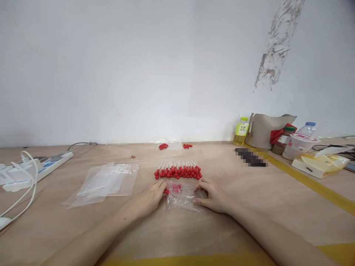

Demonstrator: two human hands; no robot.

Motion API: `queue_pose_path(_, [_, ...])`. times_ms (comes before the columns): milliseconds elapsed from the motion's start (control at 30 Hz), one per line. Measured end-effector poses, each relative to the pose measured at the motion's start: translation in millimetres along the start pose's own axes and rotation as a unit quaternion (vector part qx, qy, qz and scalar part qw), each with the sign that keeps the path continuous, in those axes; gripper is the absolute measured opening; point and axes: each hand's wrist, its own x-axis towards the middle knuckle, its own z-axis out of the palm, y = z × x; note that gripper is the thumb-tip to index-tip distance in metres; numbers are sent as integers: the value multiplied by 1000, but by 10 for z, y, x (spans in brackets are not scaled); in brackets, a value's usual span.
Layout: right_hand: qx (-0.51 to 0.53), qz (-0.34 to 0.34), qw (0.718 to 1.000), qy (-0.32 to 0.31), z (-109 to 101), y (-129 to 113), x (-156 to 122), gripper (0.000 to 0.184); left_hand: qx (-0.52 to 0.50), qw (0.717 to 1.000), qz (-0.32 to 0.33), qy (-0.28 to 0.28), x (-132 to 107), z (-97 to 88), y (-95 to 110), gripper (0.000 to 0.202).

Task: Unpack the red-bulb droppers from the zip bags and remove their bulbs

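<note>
A clear plastic bag [183, 202] lies on the table before me, with several red-tipped pieces [176, 188] showing at its left end. My left hand [155, 194] is closed at that left end, its fingertips pressed on the bag and the red pieces; its thumb is mostly hidden. At the bag's right end, my right hand [213, 195] curls its thumb and fingers around the plastic. Just beyond both hands is a wide row of sticks with red bulb-shaped tips [179, 172], their pale stems pointing away from me.
Flat clear bags [107, 183] lie stacked to the left. Two small groups of red-tipped pieces [163, 146] rest in plastic by the wall. A power strip [55, 162] with cables is far left. A bottle [240, 133], grey pouch [262, 129], cup [299, 147] and tissue pack [318, 164] stand right.
</note>
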Motion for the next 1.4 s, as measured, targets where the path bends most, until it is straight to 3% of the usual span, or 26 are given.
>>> queue_pose_path(133, [2,2,1000,-5,8,15,9,26,12,991,-96,-95,-127,-347,-203,14])
queue_pose_path(233, [5,7,1000,-8,10,8,6,26,-19,991,-77,-110,-167,-496,-244,17])
queue_pose_path(367, [6,5,1000,-6,9,-2,4,25,-61,996,-21,-65,-103,-437,-139,30])
queue_pose_path(467, [4,4,1000,0,9,-4,8,25,-65,995,-8,-75,-29,-320,-58,24])
queue_pose_path(633, [7,4,1000,-7,6,-9,1,24,-81,981,-51,-168,-5,-285,-95,14])
queue_pose_path(767, [10,3,1000,-10,7,2,-3,24,-95,961,-75,-249,-86,-445,-254,15])
queue_pose_path(867, [10,0,1000,-9,8,13,4,24,-173,933,-120,-293,-134,-630,-415,20])
queue_pose_path(967, [10,-6,1000,-6,6,12,10,25,-272,914,-185,-236,-62,-800,-552,33])
queue_pose_path(1100, [14,-3,1000,-5,-1,3,8,25,-349,904,-217,-122,316,-859,-554,36])
queue_pose_path(1267, [12,-9,1000,-4,5,15,8,25,-323,896,-290,-95,937,-618,-386,32])
queue_pose_path(1400, [9,-8,1000,-5,8,21,9,26,-280,890,-349,-93,1224,-413,-333,23])
